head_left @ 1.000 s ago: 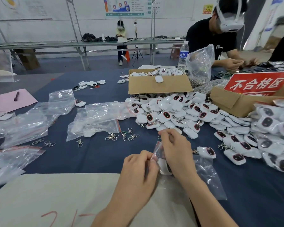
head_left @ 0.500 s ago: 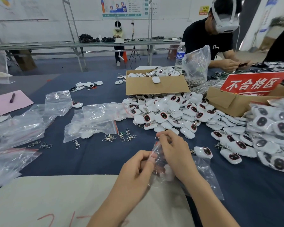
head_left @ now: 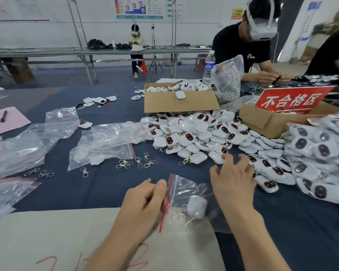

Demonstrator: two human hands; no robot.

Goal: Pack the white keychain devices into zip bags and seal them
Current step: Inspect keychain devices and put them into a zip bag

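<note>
On the counter (head_left: 106, 184), the right hand (head_left: 232, 182) had left the filled zip bag (head_left: 184, 190), open toward the device pile (head_left: 192, 133), while the left hand (head_left: 145, 202) pinched its seal (head_left: 165, 204).

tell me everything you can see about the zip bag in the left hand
The zip bag is small, clear, crinkled plastic with a red zip strip along its left end. One white keychain device lies inside, plain white side showing. The left hand pinches the bag at the strip between thumb and fingers. The bag sits low, across the edge of the beige sheet and the blue tablecloth. Whether the zip is sealed cannot be told.
</note>
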